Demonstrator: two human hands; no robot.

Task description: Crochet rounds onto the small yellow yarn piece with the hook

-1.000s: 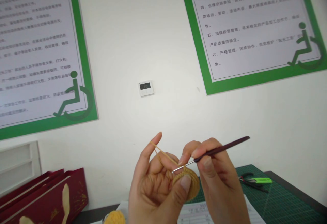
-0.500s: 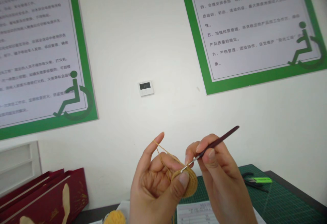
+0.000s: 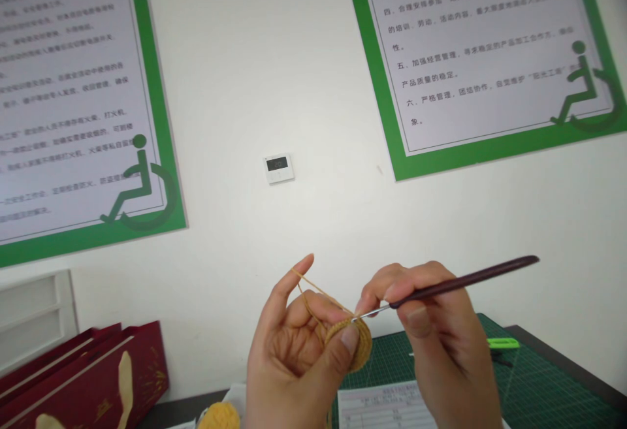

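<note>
Crochet piece (image 3: pixel 363 349) between clamped thumb and fingers of left hand (image 3: pixel 294 357) — hook (image 3: pixel 475 279) in pinch of right hand (image 3: pixel 443 331)

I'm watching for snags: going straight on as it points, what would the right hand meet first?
Probably the yellow crocheted piece, or the left hand pinching it: the crochet hook in the right hand has its tip at the piece's upper edge. Depth is unclear from one view.

poster (image 3: pixel 83 106) “管理制度”, thermostat (image 3: pixel 279 169) “20”
</note>
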